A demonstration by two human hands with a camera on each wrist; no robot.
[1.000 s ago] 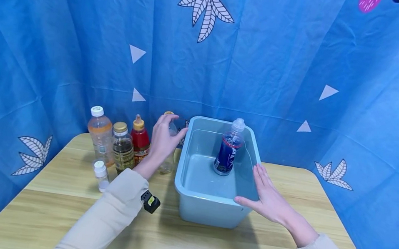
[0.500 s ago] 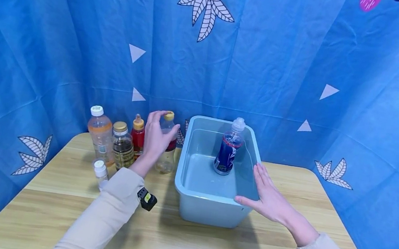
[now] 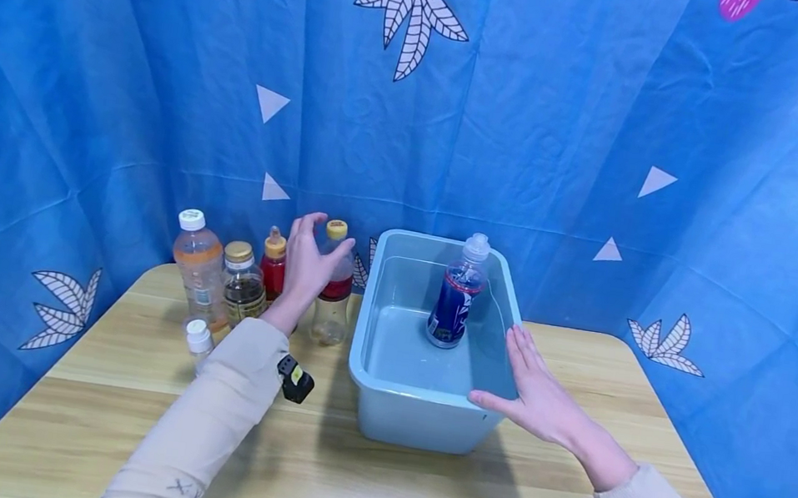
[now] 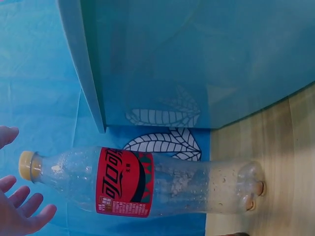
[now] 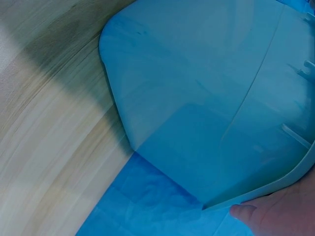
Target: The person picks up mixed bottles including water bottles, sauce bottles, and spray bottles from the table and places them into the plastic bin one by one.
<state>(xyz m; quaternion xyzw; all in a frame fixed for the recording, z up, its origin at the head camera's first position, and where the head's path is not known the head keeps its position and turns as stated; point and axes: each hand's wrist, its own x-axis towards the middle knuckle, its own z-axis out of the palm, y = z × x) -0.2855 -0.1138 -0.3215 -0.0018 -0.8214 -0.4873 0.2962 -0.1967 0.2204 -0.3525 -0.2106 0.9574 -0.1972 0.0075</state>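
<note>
Black Chinese characters reading 可口可 run sideways across the red label (image 4: 125, 183) of a clear bottle (image 4: 184, 184) with a yellow cap, as I watch remotely through the left wrist camera; the next character curves out of sight, and the smaller print nearby is too fine for me to read. In the head view, I make out an X-like mark (image 3: 176, 485) on the left sleeve (image 3: 193, 432), while lettering on the blue bottle (image 3: 452, 306) stays illegible.

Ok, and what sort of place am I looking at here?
Probably a makeshift recording corner, though that's a guess: a patterned blue curtain hangs behind and on both sides of a wood-grained table, and each wrist wears a small black device.
</note>
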